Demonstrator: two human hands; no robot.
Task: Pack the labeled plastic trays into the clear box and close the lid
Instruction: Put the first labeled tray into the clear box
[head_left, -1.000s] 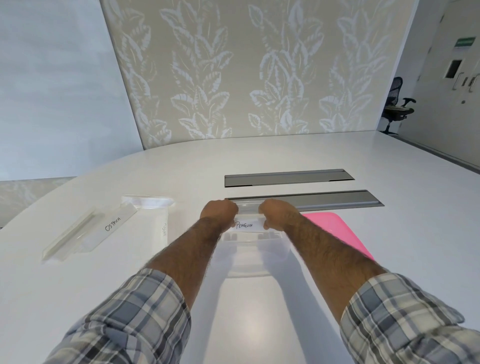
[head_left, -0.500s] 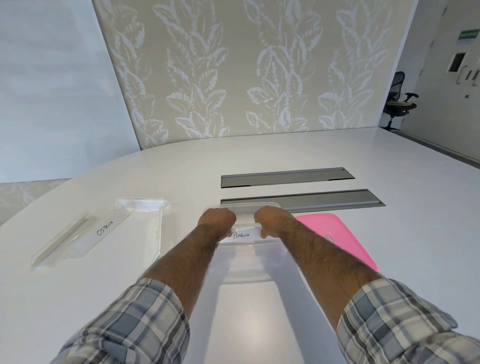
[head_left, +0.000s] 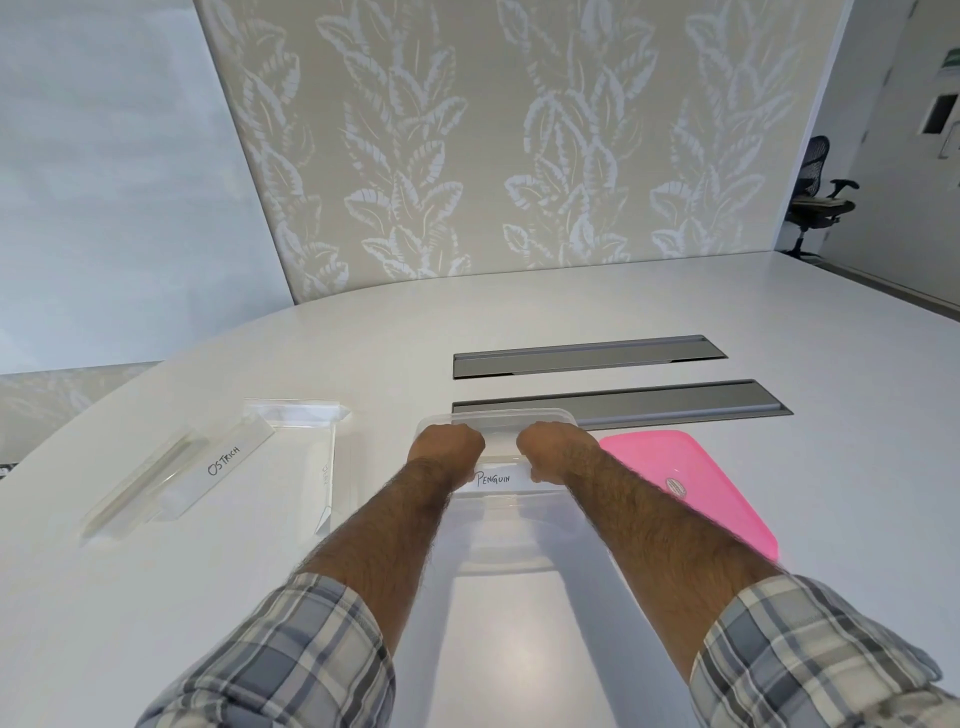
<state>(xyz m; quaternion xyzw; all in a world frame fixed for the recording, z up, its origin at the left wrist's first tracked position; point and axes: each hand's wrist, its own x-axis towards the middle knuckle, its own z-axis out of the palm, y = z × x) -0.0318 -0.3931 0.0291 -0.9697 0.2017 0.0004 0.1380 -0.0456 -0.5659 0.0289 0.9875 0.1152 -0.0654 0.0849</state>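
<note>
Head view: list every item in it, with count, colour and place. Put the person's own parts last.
Penguin tray: one, clear with a white label, centre, held at the clear box's far end.
clear box: one, transparent, on the table between the forearms.
pink lid: one, pink, flat on the table right of the clear box.
Ostrich tray: one, clear with a white label, far left.
third tray: one, clear, label unreadable, between the Ostrich tray and the clear box.
hatches: two, grey, behind the box.
table: one, white.
wall panel: one, beige with a leaf pattern, behind the table.
office chair: one, black, far right.
sleeves: two, plaid, bottom corners.
left hand: gripping the Penguin tray.
right hand: gripping the Penguin tray.
</note>
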